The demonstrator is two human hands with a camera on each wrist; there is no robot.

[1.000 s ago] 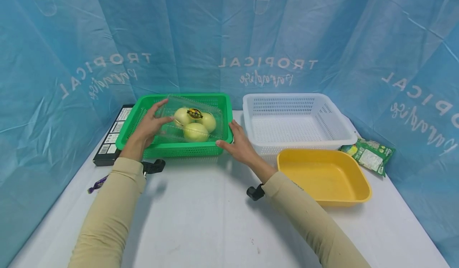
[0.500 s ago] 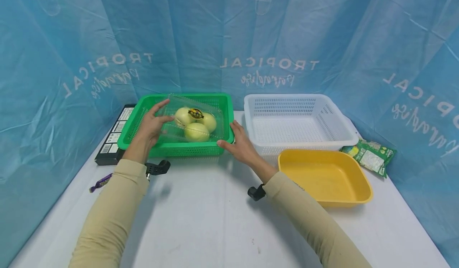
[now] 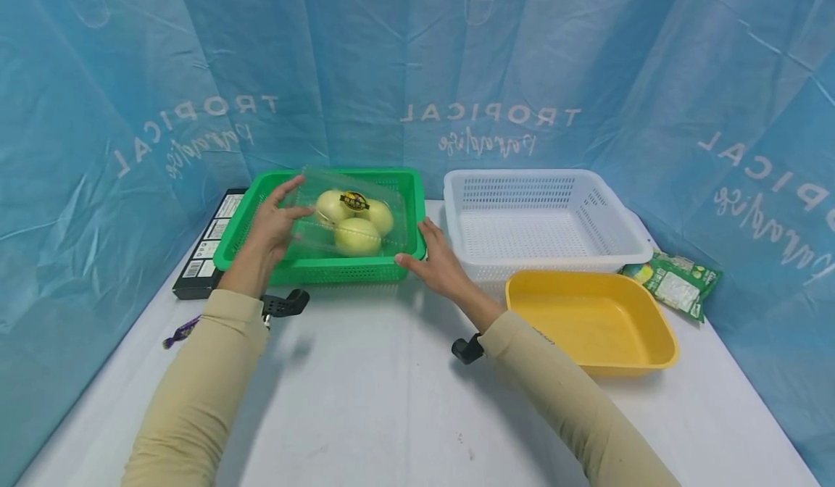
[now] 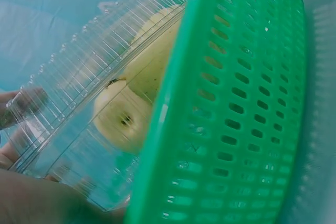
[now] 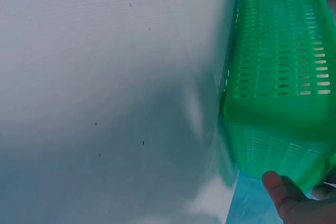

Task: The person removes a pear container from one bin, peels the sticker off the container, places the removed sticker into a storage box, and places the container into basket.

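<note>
A clear plastic fruit box [image 3: 303,235] with a black and gold label sits tilted within the green basket [image 3: 339,273], its left end raised. Three round, pale yellow fruits [image 3: 357,238] show through its wall. My left hand [image 3: 269,227] grips the box's left end, thumb on one side and fingers on the other; the left wrist view shows the fingers [image 4: 31,103] through the ribbed plastic. At the basket's front right corner, my right hand [image 3: 438,261] holds the rim, with the thumb [image 5: 278,184] at the front and the fingers along the right side.
Right of the green basket stands a white basket [image 3: 522,261], with a yellow tub [image 3: 590,320] in front of it. A green packet [image 3: 678,284] lies at the far right. A black box [image 3: 196,273] and a purple wrapper [image 3: 179,333] lie at left. A blue curtain [image 3: 417,59] hangs behind.
The left hand and the fruit box have risen slightly in the last half second. The right hand stays at the basket's corner.
</note>
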